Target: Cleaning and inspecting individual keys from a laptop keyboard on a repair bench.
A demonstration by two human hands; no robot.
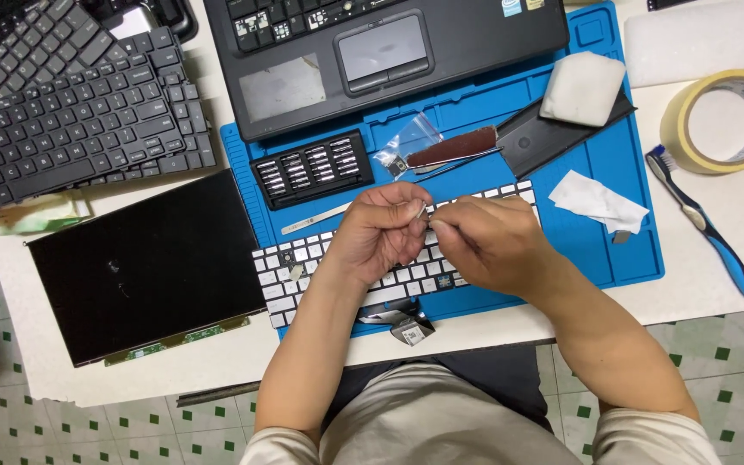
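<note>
My left hand point(378, 231) and my right hand point(491, 242) meet over a white laptop keyboard point(290, 269) lying on a blue work mat point(613, 164). The fingertips of both hands pinch a small pale part, likely a keycap point(422, 209), between them. The keyboard has some keys off near its left end. A flat metal pry tool point(313, 219) lies just beyond the keyboard. A ribbon cable point(406, 325) hangs at the mat's near edge.
A black screwdriver bit set point(312, 169), a small plastic bag point(406, 142), a dark laptop base point(372, 52), a white foam block point(583, 86), a tissue point(598, 201), a tape roll point(725, 120), a blue toothbrush point(703, 220), a black screen panel point(144, 267) and stacked black keyboards point(62, 95) surround the mat.
</note>
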